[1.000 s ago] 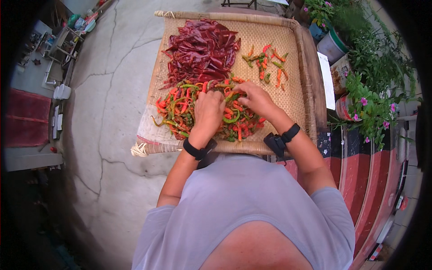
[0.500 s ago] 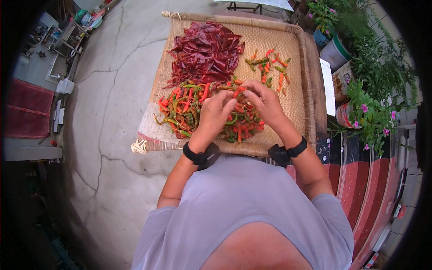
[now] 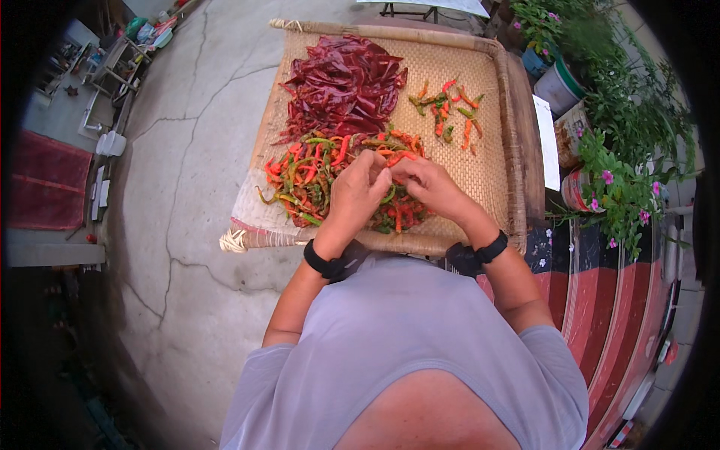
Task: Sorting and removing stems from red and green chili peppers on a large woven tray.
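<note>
Over a mixed heap of red, orange and green chili peppers (image 3: pixel 304 180), both my hands are close together with fingers pinched. A red chili pepper (image 3: pixel 400 157) shows at the fingertips of my right hand (image 3: pixel 435 187). Thumb and fingers of my left hand (image 3: pixel 356 191) are closed beside it; what they pinch, if anything, is hidden. The heap lies on the near part of a woven bamboo tray (image 3: pixel 484 191). Behind it is a pile of dark red dried chilies (image 3: pixel 345 82). At the tray's right, several orange, red and green chilies (image 3: pixel 450 109) lie loosely scattered.
The tray has a raised rim (image 3: pixel 516 157). Potted plants with pink flowers (image 3: pixel 607 180) stand at the right, above red and black striped steps (image 3: pixel 592 300). Cracked concrete floor (image 3: pixel 202 187) spreads to the left. A white table (image 3: pixel 427 6) is at the far edge.
My right hand has moved slightly down and left, toward my left hand, and its fingers have curled in. The red chili pepper at the fingertips is now more covered.
</note>
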`<state>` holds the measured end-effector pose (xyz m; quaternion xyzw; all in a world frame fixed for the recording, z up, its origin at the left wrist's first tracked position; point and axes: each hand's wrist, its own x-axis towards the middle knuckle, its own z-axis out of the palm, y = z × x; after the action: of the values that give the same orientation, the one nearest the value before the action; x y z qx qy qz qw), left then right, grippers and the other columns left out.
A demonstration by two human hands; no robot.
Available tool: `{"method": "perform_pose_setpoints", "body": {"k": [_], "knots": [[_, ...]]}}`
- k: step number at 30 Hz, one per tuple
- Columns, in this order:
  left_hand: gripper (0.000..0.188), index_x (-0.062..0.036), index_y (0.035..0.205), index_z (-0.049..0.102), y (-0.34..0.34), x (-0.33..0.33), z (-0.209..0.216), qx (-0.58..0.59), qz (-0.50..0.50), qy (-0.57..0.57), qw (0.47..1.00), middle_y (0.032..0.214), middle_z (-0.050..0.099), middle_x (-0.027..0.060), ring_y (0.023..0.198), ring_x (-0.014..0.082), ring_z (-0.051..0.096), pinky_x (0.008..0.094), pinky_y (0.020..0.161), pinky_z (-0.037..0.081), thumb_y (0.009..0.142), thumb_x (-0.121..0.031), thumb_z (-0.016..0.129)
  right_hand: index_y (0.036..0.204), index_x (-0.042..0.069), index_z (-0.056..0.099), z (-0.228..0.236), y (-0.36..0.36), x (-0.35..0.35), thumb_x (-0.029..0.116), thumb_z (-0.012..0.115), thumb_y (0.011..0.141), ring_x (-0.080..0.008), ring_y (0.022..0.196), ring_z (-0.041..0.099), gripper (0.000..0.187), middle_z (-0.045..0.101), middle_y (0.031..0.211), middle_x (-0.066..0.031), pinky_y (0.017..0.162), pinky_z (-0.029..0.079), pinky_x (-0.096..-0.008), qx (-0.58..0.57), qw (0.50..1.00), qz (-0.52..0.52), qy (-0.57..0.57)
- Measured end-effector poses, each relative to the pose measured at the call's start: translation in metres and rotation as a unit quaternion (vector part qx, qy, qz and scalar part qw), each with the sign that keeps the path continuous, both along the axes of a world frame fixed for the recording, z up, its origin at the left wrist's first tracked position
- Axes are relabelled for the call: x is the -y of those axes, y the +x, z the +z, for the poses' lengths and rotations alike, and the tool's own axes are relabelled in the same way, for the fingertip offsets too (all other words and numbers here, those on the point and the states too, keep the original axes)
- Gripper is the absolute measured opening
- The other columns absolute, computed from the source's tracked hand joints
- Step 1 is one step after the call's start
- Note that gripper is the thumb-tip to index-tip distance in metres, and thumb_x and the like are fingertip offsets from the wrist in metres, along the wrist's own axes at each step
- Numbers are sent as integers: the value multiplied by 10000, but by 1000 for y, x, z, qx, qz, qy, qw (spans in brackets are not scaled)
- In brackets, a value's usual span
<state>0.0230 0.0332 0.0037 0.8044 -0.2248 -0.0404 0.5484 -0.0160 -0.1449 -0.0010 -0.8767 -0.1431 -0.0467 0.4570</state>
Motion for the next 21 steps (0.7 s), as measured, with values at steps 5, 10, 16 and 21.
{"method": "perform_pose_setpoints", "body": {"k": [5,10,16,21], "knots": [[182,-31,911,577,5,-16,12,-19,100,41,994,678,625,112,642,266,627,368,612,479,850,-203,586,982,58,644,0,-2,5,89,591,829,-321,892,607,164,637,923,-143,775,480,-397,-36,996,-49,-69],[169,1,930,567,12,-29,-4,5,115,99,988,683,595,60,620,143,571,285,580,450,916,-166,550,998,29,622,15,19,0,191,626,863,-260,785,632,211,649,886,-116,697,497,-350,-25,990,-129,-55],[159,-7,934,581,7,-29,-3,-83,16,38,996,694,598,30,615,94,548,241,579,440,955,-154,524,1043,32,604,29,31,-18,255,623,906,-59,703,555,263,602,841,-9,616,451,-208,-238,917,-49,316],[168,-30,866,585,7,-30,1,-150,7,-65,987,671,578,5,593,53,514,212,555,417,953,-169,546,1027,40,610,10,26,-6,219,613,913,-56,656,559,213,620,813,-7,595,451,-195,-239,930,-56,273]]}}
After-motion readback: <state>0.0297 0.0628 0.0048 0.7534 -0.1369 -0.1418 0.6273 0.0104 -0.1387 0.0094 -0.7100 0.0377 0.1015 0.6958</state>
